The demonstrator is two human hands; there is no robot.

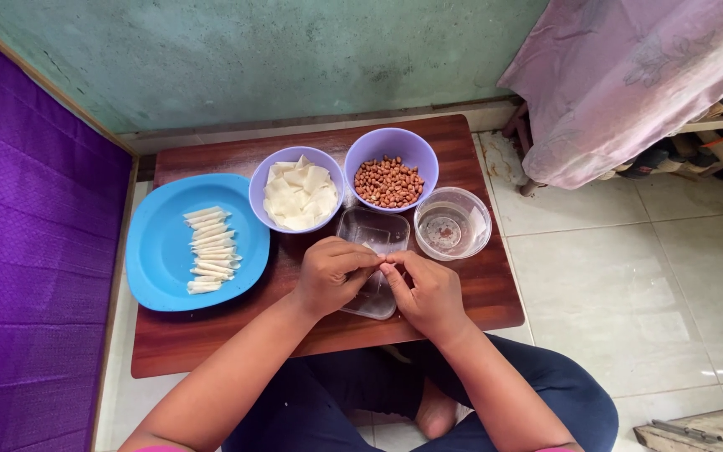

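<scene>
Both hands meet over the clear tray (376, 230) at table (211, 343) centre. Left hand (332, 274) curled, fingers bent in, thumb & fingertips pinching a small pale wrapper piece (376, 250). Right hand (428, 293) also curled, fingertips touching the same piece from the other side; it's mostly hidden btwn the fingers. Just behind: purple bowl w/ wrappers (297, 197), purple bowl w/ peanuts (389, 180), clear bowl of water (452, 224). Blue plate (161, 251) on the left holds a row of rolled pieces (210, 249)
</scene>
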